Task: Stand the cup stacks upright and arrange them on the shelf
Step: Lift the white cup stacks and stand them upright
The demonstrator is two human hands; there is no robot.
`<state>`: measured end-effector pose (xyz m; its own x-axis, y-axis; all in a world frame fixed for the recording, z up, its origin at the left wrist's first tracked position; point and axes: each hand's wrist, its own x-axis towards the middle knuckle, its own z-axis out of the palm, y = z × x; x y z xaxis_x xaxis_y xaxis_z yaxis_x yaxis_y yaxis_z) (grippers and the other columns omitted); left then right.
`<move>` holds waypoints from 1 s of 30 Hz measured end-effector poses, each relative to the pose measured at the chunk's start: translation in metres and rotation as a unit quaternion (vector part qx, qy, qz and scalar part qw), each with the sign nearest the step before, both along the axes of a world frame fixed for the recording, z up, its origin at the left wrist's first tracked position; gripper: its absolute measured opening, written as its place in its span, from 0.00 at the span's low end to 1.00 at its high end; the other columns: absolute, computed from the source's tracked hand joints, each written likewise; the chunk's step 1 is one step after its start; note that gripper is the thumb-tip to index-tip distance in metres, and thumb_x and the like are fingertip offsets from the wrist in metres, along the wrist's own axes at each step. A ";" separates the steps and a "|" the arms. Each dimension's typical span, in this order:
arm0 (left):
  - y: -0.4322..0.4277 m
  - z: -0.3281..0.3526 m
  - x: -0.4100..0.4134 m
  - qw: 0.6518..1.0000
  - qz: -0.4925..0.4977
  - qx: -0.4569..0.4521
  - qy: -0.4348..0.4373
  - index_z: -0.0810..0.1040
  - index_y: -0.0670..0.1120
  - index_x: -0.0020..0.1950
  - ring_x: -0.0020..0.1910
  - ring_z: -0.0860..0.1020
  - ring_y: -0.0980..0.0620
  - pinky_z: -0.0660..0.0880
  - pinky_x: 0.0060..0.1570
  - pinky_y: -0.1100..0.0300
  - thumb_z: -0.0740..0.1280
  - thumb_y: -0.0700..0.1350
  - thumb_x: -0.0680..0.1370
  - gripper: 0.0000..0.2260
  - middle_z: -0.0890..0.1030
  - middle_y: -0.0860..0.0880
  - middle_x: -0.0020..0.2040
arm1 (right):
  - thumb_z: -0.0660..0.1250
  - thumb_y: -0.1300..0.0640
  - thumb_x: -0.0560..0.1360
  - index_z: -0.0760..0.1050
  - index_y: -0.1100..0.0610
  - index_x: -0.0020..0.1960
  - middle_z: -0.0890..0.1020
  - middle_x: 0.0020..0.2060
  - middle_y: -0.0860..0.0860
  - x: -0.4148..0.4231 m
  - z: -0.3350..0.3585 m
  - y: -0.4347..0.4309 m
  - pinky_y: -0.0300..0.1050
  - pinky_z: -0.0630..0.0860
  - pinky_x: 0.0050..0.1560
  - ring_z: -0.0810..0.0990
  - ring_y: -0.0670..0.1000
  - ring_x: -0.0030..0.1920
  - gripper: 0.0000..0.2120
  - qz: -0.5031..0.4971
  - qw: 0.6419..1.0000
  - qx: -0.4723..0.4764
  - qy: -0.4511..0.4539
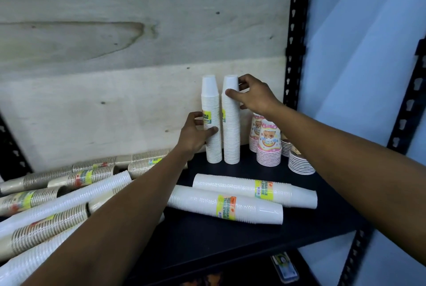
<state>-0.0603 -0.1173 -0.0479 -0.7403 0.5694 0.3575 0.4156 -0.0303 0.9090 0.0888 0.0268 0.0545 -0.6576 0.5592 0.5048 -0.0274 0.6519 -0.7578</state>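
Head view: mid-frame on a black shelf (230,239), two tall white plastic cup stacks stand upright: left stack (212,101) gripped mid-height by the left hand (193,134), right stack (231,131) clasped near its top by the right hand (255,96).

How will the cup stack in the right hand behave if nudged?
Probably tips: the right cup stack is tall, narrow, gripped near its top by the right hand. Likely light: thin disposable cups. Might knock the left cup stack.

Below the right hand (255,96), labels (227,208) on two lying white cup stacks (196,200) read "DISPOSABLE TABLEWARE" (letters partly cut off); other labels are illegible.
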 end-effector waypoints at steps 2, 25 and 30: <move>0.001 0.001 0.000 1.000 0.003 -0.013 0.018 0.71 0.52 0.67 0.55 0.81 0.51 0.82 0.52 0.48 0.79 0.47 0.70 0.29 0.80 0.50 0.58 | 0.75 0.48 0.74 0.74 0.56 0.66 0.80 0.55 0.48 0.002 0.001 0.000 0.53 0.84 0.49 0.82 0.50 0.54 0.24 -0.002 1.000 0.003 -0.006; -0.122 0.005 0.130 0.805 -0.139 -0.382 0.432 0.79 0.56 0.62 0.57 0.77 0.56 0.73 0.54 0.59 0.66 0.68 0.75 0.22 0.78 0.56 0.58 | 0.68 0.43 0.76 0.78 0.50 0.60 0.80 0.56 0.45 0.159 -0.071 -0.042 0.44 0.75 0.56 0.77 0.48 0.54 0.16 0.063 0.863 0.285 -0.411; -0.131 -0.002 0.139 0.769 -0.111 -0.413 0.475 0.70 0.59 0.71 0.62 0.74 0.53 0.70 0.50 0.59 0.69 0.66 0.72 0.29 0.72 0.56 0.66 | 0.70 0.46 0.75 0.73 0.49 0.67 0.78 0.61 0.48 0.187 -0.095 -0.039 0.45 0.74 0.59 0.77 0.49 0.57 0.21 0.068 0.869 0.254 -0.419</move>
